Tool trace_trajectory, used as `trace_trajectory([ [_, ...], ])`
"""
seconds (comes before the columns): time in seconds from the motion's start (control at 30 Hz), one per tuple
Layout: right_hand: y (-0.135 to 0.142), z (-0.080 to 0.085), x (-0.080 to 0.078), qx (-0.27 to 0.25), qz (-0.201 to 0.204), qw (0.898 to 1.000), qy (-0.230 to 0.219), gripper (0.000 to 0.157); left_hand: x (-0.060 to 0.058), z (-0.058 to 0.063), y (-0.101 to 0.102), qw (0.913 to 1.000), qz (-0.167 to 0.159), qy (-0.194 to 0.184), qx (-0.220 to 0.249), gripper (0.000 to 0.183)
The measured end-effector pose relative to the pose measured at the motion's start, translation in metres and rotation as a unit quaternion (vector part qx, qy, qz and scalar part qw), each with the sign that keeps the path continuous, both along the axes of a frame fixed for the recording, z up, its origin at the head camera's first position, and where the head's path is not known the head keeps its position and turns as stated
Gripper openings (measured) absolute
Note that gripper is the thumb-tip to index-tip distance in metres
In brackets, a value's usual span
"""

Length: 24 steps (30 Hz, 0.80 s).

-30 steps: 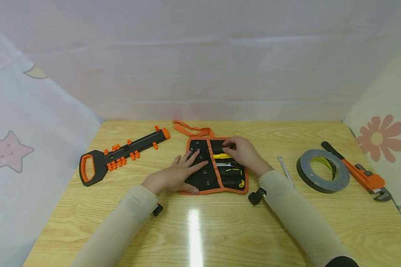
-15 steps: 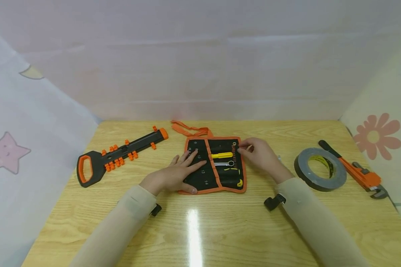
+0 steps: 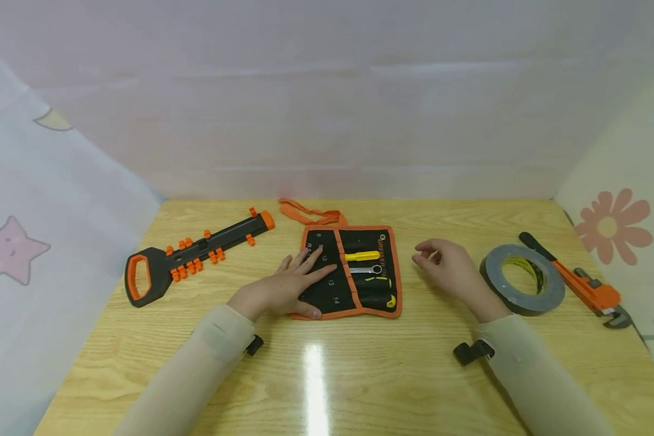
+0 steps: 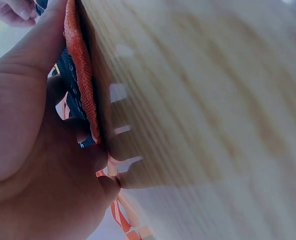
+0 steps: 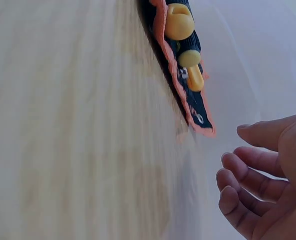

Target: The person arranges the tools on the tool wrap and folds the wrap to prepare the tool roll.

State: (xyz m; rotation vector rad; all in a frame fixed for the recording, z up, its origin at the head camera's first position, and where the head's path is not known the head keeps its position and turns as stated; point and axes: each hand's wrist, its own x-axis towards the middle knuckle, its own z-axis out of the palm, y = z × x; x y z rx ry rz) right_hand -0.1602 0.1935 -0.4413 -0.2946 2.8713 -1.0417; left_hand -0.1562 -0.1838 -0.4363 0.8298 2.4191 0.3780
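Observation:
A black tool pouch with orange trim (image 3: 373, 229) lies unrolled in the middle of the table. My left hand (image 3: 283, 289) rests on its numbered left half with fingers spread. In the pouch's right half sit a yellow handle (image 3: 362, 256), a wrench (image 3: 366, 270) and dark items with yellow parts (image 3: 389, 301). My right hand (image 3: 451, 269) hovers to the right of the pouch, apart from it. In the right wrist view its fingers (image 5: 238, 167) are loosely bent with nothing between them.
At left lies a black and orange rack with a loop handle (image 3: 218, 242). A grey tape roll (image 3: 493, 284) and an orange pipe wrench (image 3: 591, 287) lie at right. An orange strap (image 3: 310, 213) trails behind the pouch.
My right hand has drawn back from the pouch's upper right pocket to the right, over where a small wrench lay in view. My left hand stays on the pouch.

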Motion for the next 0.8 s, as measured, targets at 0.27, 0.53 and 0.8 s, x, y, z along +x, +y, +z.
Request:
trace_trajectory([
  [0.27, 0.025, -0.002, 0.026, -0.003, -0.038, 0.999, -0.003, 0.038, -0.001, -0.001, 0.0, 1.0, 0.001, 0.0, -0.002, 0.103],
  [0.53, 0.044, -0.005, 0.044, 0.001, -0.064, 0.998, -0.002, 0.038, 0.0, 0.0, 0.0, 1.0, 0.0, 0.002, -0.002, 0.103],
  [0.8, 0.055, -0.007, 0.053, 0.024, -0.084, 0.996, -0.029, 0.037, -0.001, -0.003, -0.001, 1.0, -0.003, 0.002, 0.0, 0.103],
])
